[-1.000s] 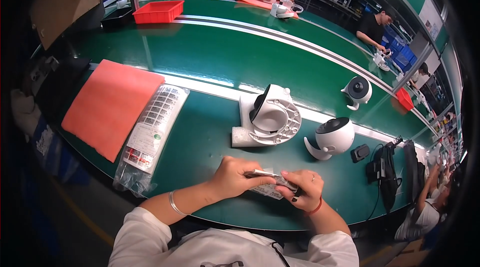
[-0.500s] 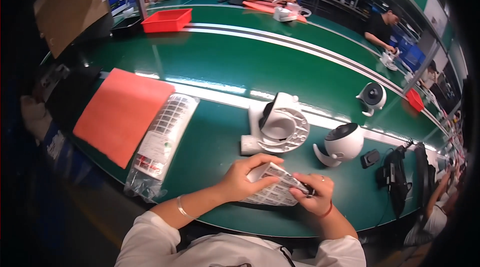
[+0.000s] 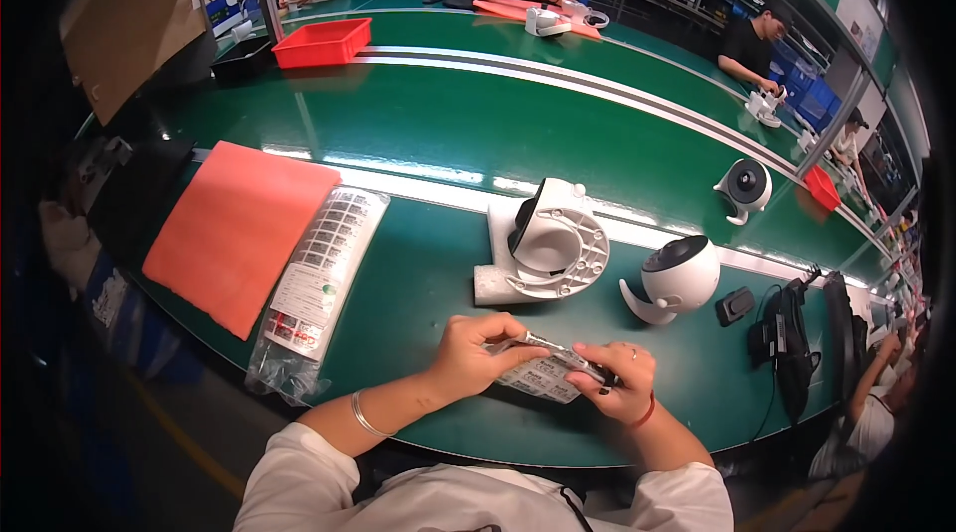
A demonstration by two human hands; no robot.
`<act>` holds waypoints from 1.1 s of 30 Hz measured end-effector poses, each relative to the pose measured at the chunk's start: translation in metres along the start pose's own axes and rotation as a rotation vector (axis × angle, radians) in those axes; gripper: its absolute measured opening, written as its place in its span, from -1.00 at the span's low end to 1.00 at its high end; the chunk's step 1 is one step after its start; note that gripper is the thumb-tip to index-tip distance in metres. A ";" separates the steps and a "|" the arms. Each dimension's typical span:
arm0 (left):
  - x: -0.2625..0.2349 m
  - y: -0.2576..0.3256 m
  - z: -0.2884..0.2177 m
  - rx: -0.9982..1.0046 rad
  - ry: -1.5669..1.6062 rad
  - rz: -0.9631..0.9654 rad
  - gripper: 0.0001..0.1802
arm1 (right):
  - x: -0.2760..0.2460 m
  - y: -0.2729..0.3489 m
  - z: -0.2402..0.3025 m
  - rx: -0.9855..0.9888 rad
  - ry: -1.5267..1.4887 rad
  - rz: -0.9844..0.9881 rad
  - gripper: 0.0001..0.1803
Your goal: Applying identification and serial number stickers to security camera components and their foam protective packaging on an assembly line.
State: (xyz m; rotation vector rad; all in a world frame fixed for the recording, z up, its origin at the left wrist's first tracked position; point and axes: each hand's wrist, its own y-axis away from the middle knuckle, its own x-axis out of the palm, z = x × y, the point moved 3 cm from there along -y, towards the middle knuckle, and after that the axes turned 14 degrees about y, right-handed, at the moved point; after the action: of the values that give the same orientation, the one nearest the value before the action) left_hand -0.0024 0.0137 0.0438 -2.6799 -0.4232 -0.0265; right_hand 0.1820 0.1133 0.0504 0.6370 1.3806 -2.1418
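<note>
My left hand (image 3: 476,353) and my right hand (image 3: 615,380) both grip a small flat clear packet (image 3: 543,373) with white printed labels, held just above the green table near its front edge. The left hand pinches its left end, the right hand its right end. A white round bracket part (image 3: 550,241) on a white foam block lies just beyond the hands. To its right stands a white ball-shaped camera (image 3: 677,276).
A clear bag of printed label sheets (image 3: 317,285) and an orange mat (image 3: 234,228) lie to the left. A small black part (image 3: 734,306) and a black tool with cable (image 3: 787,338) sit at the right. A red tray (image 3: 324,41) and other workers are across the green table (image 3: 418,124).
The view has shifted a little. Both hands stay on the packet and have drawn slightly closer to my body; the things on the table are unmoved.
</note>
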 end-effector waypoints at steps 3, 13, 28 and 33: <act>-0.002 0.002 -0.004 0.014 -0.067 0.010 -0.72 | -0.005 0.001 0.002 -0.039 -0.011 -0.049 -0.69; 0.003 -0.001 0.001 -0.139 0.108 0.055 -0.81 | 0.000 0.003 -0.005 0.188 -0.136 0.016 -0.89; -0.003 -0.003 0.003 -0.062 0.047 0.020 -0.91 | -0.022 0.004 -0.033 0.202 -0.062 -0.359 -0.45; 0.001 -0.003 0.003 -0.052 0.043 0.005 -0.87 | -0.026 0.010 -0.039 0.474 -0.291 -0.356 -0.43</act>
State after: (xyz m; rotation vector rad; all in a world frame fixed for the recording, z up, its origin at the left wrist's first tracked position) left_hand -0.0020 0.0177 0.0427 -2.7264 -0.4076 -0.0952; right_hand 0.2127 0.1497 0.0453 0.2327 0.8813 -2.7521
